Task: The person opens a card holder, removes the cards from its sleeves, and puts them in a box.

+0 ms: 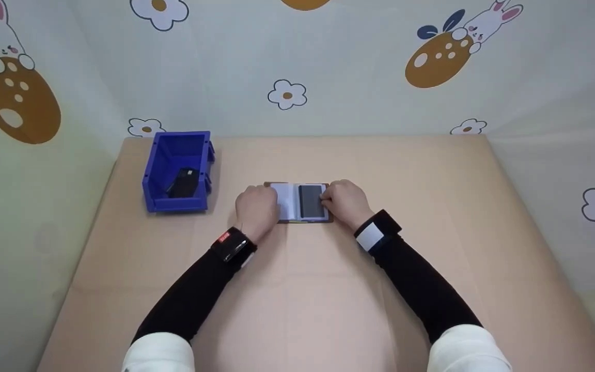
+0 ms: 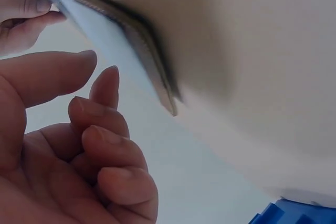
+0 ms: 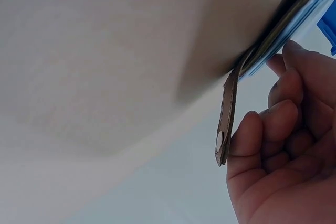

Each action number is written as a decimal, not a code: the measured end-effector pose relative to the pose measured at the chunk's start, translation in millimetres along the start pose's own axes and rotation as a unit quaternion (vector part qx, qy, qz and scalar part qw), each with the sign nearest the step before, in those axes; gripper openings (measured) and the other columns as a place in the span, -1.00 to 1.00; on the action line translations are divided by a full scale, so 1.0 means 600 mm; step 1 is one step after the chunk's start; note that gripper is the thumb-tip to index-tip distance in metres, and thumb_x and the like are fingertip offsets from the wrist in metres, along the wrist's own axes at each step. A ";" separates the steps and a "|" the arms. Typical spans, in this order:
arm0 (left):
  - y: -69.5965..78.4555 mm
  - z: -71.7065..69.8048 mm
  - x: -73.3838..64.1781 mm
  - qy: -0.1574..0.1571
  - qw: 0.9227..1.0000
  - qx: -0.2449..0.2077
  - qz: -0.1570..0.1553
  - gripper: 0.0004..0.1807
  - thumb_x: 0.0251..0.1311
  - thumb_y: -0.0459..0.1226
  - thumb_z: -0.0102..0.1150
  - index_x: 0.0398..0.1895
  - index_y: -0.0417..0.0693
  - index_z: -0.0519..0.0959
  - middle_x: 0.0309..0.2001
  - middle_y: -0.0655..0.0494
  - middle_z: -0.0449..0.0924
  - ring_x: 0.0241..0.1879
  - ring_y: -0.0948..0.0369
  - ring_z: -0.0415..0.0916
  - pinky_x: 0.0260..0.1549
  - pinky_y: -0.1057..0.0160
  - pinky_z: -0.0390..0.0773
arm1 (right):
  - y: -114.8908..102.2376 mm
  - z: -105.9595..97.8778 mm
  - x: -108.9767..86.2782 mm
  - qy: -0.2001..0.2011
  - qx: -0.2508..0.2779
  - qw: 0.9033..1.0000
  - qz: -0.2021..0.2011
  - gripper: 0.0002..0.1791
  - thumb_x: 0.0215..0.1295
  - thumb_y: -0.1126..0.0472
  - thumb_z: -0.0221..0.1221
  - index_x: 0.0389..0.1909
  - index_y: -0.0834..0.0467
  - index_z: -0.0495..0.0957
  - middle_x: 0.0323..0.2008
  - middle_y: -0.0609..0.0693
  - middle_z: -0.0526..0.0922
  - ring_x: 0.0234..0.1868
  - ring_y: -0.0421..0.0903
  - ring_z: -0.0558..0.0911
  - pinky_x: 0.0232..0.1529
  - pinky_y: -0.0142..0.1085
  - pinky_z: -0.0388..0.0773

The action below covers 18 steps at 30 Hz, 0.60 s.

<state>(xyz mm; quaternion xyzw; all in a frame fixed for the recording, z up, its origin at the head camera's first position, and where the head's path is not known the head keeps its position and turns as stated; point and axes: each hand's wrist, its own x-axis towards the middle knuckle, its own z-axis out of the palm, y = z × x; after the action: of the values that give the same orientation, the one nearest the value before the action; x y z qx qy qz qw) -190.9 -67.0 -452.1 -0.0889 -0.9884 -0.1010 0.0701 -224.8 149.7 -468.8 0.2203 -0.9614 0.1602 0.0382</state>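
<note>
A card holder (image 1: 287,201) with a brown cover lies spread open on the table, showing whitish clear sleeves. Its right-hand page bears a dark grey card (image 1: 310,202). With thumb and index finger, my right hand (image 1: 348,202) pinches at the card's right edge; the other fingers are curled in. In the right wrist view, a brown strap (image 3: 226,121) with a snap hangs off the cover beside those fingers. My left hand (image 1: 257,209) is at the left page, fingers loosely bent. The left wrist view shows a gap between its thumb and the holder (image 2: 105,35), and nothing in its grasp.
At the back left of the table stands a blue bin (image 1: 177,206) with a black item (image 1: 184,183) inside. Patterned cloth (image 1: 359,103) walls rise behind the table and along both sides.
</note>
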 end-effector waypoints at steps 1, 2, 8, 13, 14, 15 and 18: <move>0.003 -0.002 0.003 -0.003 1.000 -0.007 -0.003 -0.85 0.11 -0.33 0.20 -0.53 -0.23 0.64 -0.45 -0.14 0.63 -0.41 -0.10 0.58 -0.53 -0.06 0.56 | 0.000 0.000 0.000 0.000 0.000 1.000 0.000 -0.88 0.18 0.31 0.37 -0.26 0.14 0.79 -0.32 0.08 0.71 -0.23 0.07 0.65 -0.14 -0.10 0.56; 0.007 -0.003 0.006 -0.007 1.000 -0.015 -0.006 -0.85 0.11 -0.33 0.20 -0.54 -0.22 0.64 -0.45 -0.13 0.63 -0.41 -0.09 0.59 -0.53 -0.06 0.56 | 0.001 0.001 0.001 0.000 0.001 1.000 0.000 -0.88 0.18 0.31 0.36 -0.26 0.14 0.79 -0.32 0.08 0.71 -0.22 0.07 0.65 -0.14 -0.10 0.56; 0.025 0.000 0.017 -0.030 0.998 -0.051 -0.013 -0.81 0.11 -0.31 0.20 -0.62 -0.18 0.60 -0.49 -0.09 0.61 -0.43 -0.03 0.59 -0.57 -0.04 0.56 | 0.002 0.004 0.001 0.009 -0.001 1.000 -0.007 -0.89 0.16 0.31 0.37 -0.28 0.14 0.79 -0.32 0.08 0.72 -0.25 0.07 0.65 -0.16 -0.10 0.57; 0.038 0.008 0.023 -0.039 0.997 -0.064 -0.016 -0.81 0.10 -0.31 0.20 -0.63 -0.16 0.59 -0.49 -0.06 0.62 -0.43 0.00 0.60 -0.55 -0.03 0.57 | 0.001 0.003 0.001 0.003 0.003 1.000 0.004 -0.89 0.17 0.31 0.37 -0.27 0.15 0.79 -0.31 0.08 0.72 -0.24 0.07 0.64 -0.15 -0.10 0.56; 0.039 0.010 0.024 -0.040 0.997 -0.064 -0.015 -0.82 0.10 -0.32 0.20 -0.62 -0.15 0.60 -0.48 -0.05 0.63 -0.43 0.00 0.60 -0.55 -0.03 0.57 | 0.001 0.003 0.001 0.002 0.002 1.000 0.005 -0.89 0.16 0.31 0.37 -0.27 0.14 0.79 -0.31 0.08 0.72 -0.24 0.07 0.64 -0.15 -0.10 0.56; 0.041 0.012 0.025 -0.041 0.997 -0.064 -0.014 -0.83 0.10 -0.32 0.20 -0.61 -0.15 0.60 -0.49 -0.05 0.63 -0.43 0.00 0.60 -0.54 -0.03 0.58 | 0.001 0.003 0.002 0.000 0.001 1.000 0.007 -0.89 0.16 0.31 0.37 -0.28 0.14 0.79 -0.31 0.08 0.72 -0.24 0.07 0.64 -0.15 -0.10 0.56; 0.044 0.021 0.026 -0.049 0.997 -0.063 -0.012 -0.83 0.12 -0.33 0.18 -0.60 -0.15 0.60 -0.49 -0.03 0.62 -0.43 0.01 0.60 -0.54 -0.02 0.59 | 0.000 0.002 0.001 -0.003 -0.003 1.000 0.009 -0.89 0.16 0.31 0.38 -0.29 0.13 0.79 -0.31 0.07 0.72 -0.23 0.06 0.65 -0.14 -0.11 0.57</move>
<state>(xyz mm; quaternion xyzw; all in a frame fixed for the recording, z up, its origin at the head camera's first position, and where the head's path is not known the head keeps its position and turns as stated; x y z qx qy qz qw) -202.7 -36.4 -456.8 -0.0857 -0.9834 -0.1592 0.0142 -225.4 148.7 -469.8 0.2117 -0.9640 0.1573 0.0344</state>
